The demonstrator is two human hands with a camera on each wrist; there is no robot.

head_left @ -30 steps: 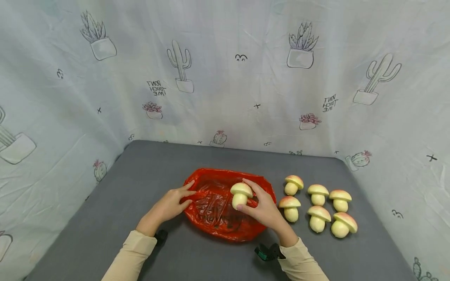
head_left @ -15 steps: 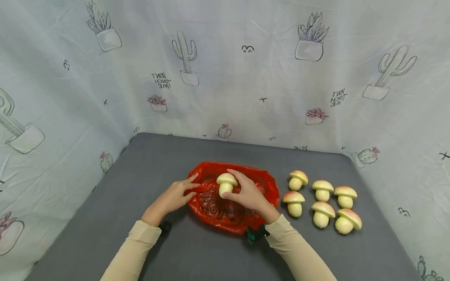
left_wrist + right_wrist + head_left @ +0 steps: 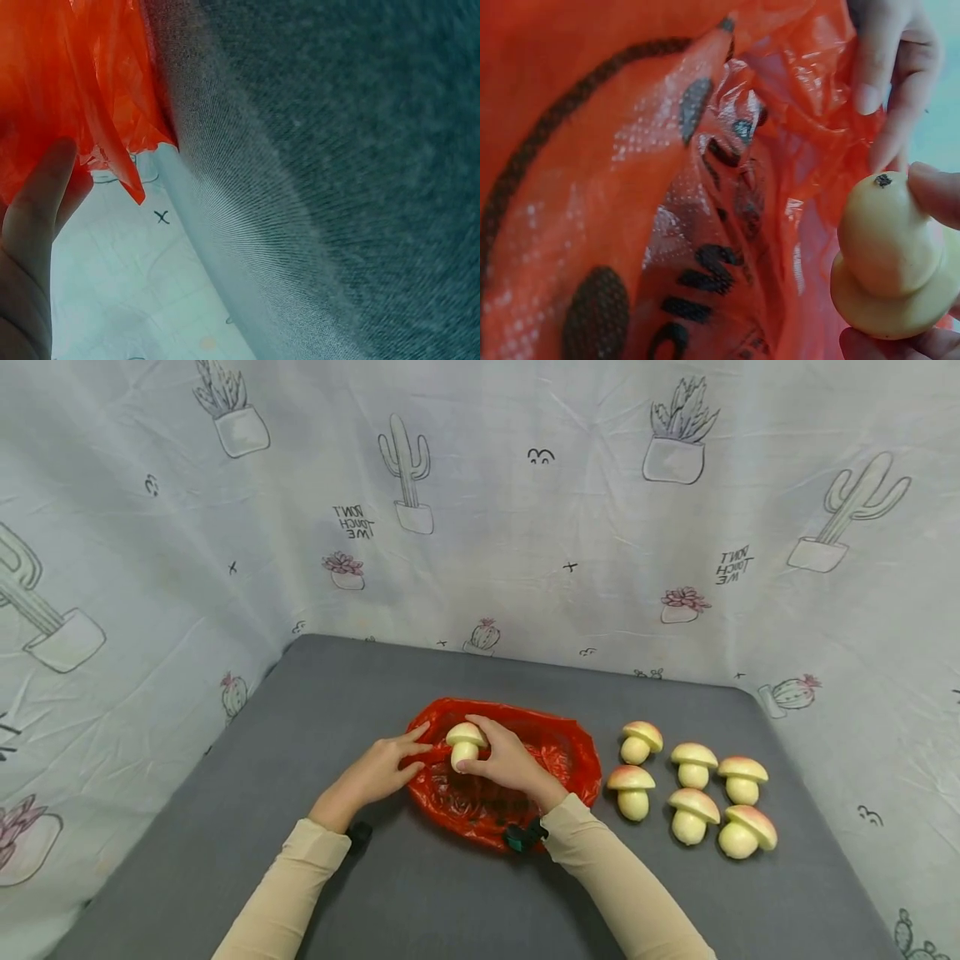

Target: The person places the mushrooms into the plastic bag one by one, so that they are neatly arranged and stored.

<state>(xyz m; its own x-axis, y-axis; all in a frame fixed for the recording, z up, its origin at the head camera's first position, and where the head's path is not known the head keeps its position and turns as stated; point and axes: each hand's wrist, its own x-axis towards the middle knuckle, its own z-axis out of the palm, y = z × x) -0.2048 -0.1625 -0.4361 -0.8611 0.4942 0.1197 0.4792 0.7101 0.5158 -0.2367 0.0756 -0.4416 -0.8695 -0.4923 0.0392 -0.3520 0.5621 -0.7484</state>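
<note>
A red plastic bag (image 3: 562, 752) with dark printing lies spread on the table, its mouth facing up. My left hand (image 3: 378, 772) holds its left edge, thumb and fingers at the crumpled film; the left wrist view shows the fingertips against the hanging bag (image 3: 112, 82). My right hand (image 3: 506, 760) grips a pale yellow toy mushroom (image 3: 465, 745) between thumb and fingers, above the left part of the bag and close to the left fingertips. In the right wrist view the mushroom (image 3: 889, 247) shows its rounded stem end with a small dark mark.
Several more toy mushrooms with yellow-and-red caps, such as this near one (image 3: 632, 792), lie in rows right of the bag. The grey table (image 3: 360, 677) meets a white cloth (image 3: 480, 527) printed with cacti at the back and sides.
My right hand has carried the mushroom leftward over the bag toward my left hand. The left hand stays at the bag's left edge. The head view has shifted slightly.
</note>
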